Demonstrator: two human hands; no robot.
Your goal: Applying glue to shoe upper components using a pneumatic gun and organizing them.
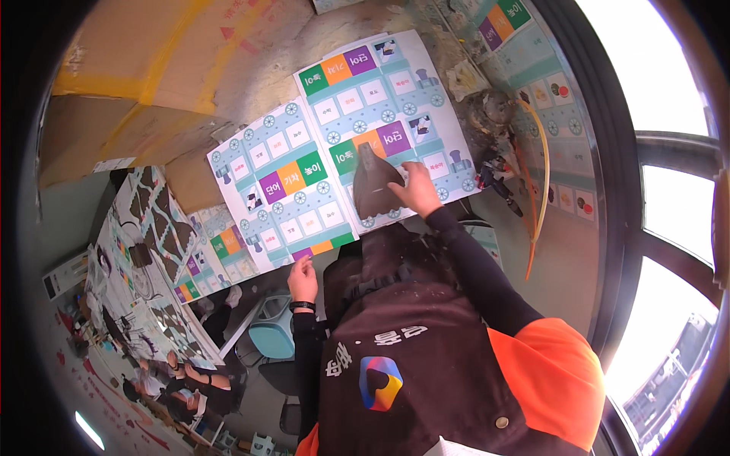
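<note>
Large printed sheets (449, 121), white with pale blue train pictures and green, orange and purple blocks, lie on the worktop in front of me. A dark brown, flat piece (374, 190), narrow at the far end and wide at the near end, lies on the right-hand sheet. My right hand (418, 190) is at its right edge, thumb and fingers apart, the thumb touching the brown piece. At the near edge of the left-hand printed sheet (266, 228), my left hand (303, 283) has its fingers closed at the border; the fingertips show only partly.
Cardboard boxes (137, 57) with yellow tape stand at the far left. Right of the sheets are a dark-stained fixture (490, 110) and a yellow hose (546, 167). A blue stool (272, 330) stands at lower left. People sit at another table (148, 281) covered with printed sheets. Windows line the right.
</note>
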